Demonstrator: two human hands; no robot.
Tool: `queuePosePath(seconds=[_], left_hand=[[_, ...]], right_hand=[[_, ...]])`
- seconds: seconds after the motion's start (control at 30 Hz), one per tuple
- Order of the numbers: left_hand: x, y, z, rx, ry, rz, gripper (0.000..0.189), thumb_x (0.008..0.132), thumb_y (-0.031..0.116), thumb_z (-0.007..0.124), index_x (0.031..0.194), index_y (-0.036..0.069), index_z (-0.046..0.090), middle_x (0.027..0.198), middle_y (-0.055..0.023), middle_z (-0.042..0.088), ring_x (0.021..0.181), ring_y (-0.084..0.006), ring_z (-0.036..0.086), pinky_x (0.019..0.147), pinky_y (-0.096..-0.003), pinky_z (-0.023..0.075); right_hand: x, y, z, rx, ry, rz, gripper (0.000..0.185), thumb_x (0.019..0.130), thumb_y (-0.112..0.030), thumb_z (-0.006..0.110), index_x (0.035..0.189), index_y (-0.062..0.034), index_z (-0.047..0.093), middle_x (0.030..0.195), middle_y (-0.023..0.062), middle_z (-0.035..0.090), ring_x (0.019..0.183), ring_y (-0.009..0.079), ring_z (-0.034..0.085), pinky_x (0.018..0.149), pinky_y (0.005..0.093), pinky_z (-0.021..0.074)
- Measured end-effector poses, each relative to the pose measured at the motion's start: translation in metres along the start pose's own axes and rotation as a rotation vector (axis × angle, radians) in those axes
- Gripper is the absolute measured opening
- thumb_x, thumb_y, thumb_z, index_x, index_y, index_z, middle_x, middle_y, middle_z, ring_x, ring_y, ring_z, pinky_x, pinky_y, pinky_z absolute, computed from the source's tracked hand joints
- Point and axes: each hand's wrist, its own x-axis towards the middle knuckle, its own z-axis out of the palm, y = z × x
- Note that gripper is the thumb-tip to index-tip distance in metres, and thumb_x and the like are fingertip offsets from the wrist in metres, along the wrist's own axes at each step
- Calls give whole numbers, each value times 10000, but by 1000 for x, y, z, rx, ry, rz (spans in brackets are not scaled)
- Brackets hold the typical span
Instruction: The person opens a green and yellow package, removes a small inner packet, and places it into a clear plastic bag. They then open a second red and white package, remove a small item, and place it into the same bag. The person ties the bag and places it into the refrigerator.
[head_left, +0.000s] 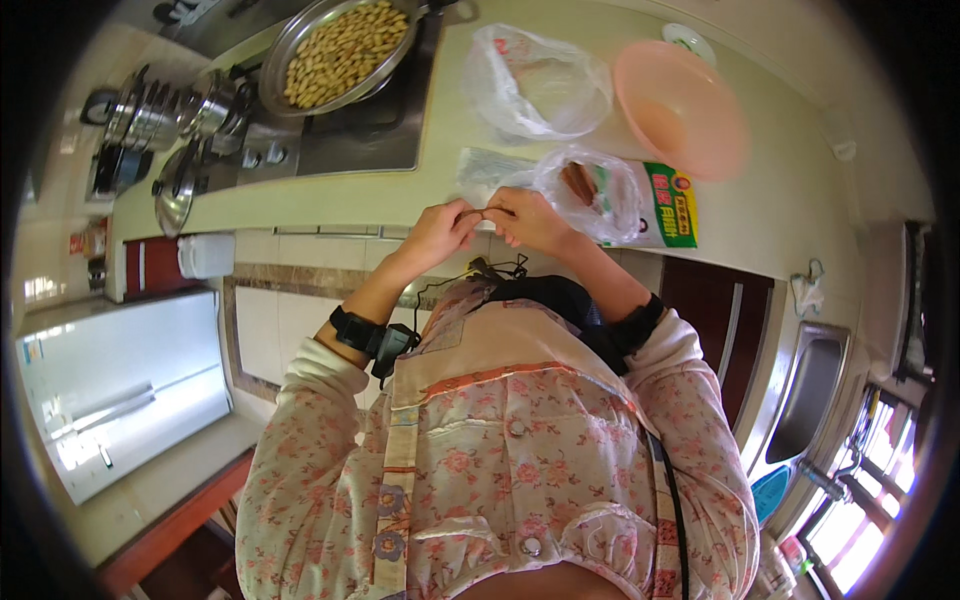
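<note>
A thin brown strip (486, 213), which looks like dried bark, spans the gap between my two hands at the counter's front edge. My left hand (441, 231) pinches one end and my right hand (531, 219) the other. The fingers hide much of it. Just beyond my right hand sits a clear plastic bag (626, 199) with larger brown bark pieces (579, 184) in it. Under this bag lies a green and yellow printed packet (675, 206) that bears writing. Another flat clear packet (491, 169) lies behind my hands.
A steel pan of unshelled peanuts (349, 56) stands on the gas hob (367, 142). Behind the bark are a white plastic bag (536, 82) and a pink plastic basin (679, 112). A pot lid (176, 199) leans at left; a steel sink (806, 397) is at right.
</note>
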Motion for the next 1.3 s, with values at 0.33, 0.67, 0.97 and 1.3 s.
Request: queuePosePath(seconds=[0.33, 0.67, 0.97, 1.3], left_hand=[[-24, -97, 12, -473, 342, -320, 366, 968, 328, 542, 809, 2, 593, 622, -51, 592, 470, -122, 549, 457, -260, 446], [-14, -115, 15, -635, 365, -408, 473, 908, 453, 611, 742, 10, 607, 581, -24, 555, 448, -90, 498, 422, -217, 394], [-16, -108, 10, -707, 316, -435, 465, 933, 440, 576, 793, 1, 638, 608, -26, 560, 516, -81, 520, 476, -219, 418], [-22, -65, -27, 99, 290, 49, 204, 932, 199, 548, 1044, 32, 588, 883, -175, 644, 675, -306, 638, 661, -381, 504]], right_hand=[[84, 16, 75, -511, -3, -118, 217, 867, -264, 602, 923, -55, 613, 877, 158, 677, 842, 364, 645, 755, 452, 496], [100, 5, 61, -525, 70, -8, 330, 852, -404, 626, 868, -75, 625, 800, 136, 678, 777, 332, 660, 696, 447, 506], [112, -14, 63, -844, -40, 13, 434, 782, -454, 693, 798, -30, 600, 795, 151, 660, 781, 333, 647, 653, 434, 471], [91, -2, 39, -359, -445, -66, 266, 890, -281, 596, 893, -16, 568, 768, 168, 636, 710, 308, 631, 619, 414, 459]])
